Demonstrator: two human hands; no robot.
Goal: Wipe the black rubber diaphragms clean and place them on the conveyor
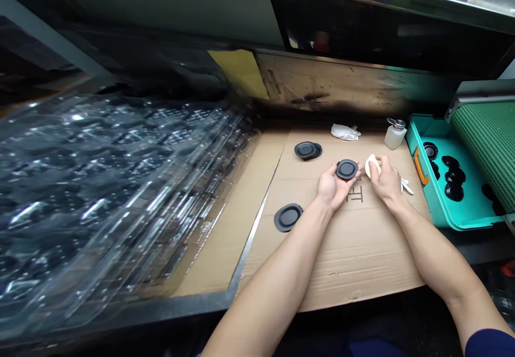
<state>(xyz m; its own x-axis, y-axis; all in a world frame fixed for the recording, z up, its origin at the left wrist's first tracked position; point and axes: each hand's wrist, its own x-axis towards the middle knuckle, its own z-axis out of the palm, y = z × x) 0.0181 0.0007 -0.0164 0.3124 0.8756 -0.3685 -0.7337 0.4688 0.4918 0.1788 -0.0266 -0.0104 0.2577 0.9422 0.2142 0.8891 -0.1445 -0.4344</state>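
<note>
A black oval plastic part [346, 169] with a raised rim rests in my left hand [333, 187], palm up, the fingers under it and the thumb at its edge. Just to the right, my right hand [385, 181] pinches a cream-coloured pad or folded cloth [372, 166]; its exact kind is unclear. The pad is a little apart from the black part. Left of my hands lies a small overlapping pile of similar black parts [307, 151]. Another black oval part [288, 217] lies beside my left forearm.
Stacked clear plastic trays [132, 185] fill the left side. A teal bin [446, 209] with black round parts stands at right, beside a green conveyor belt [488, 137]. A pump bottle [395, 134], a crumpled white bag [345, 132] and a small white item [407, 186] lie on cardboard [362, 260].
</note>
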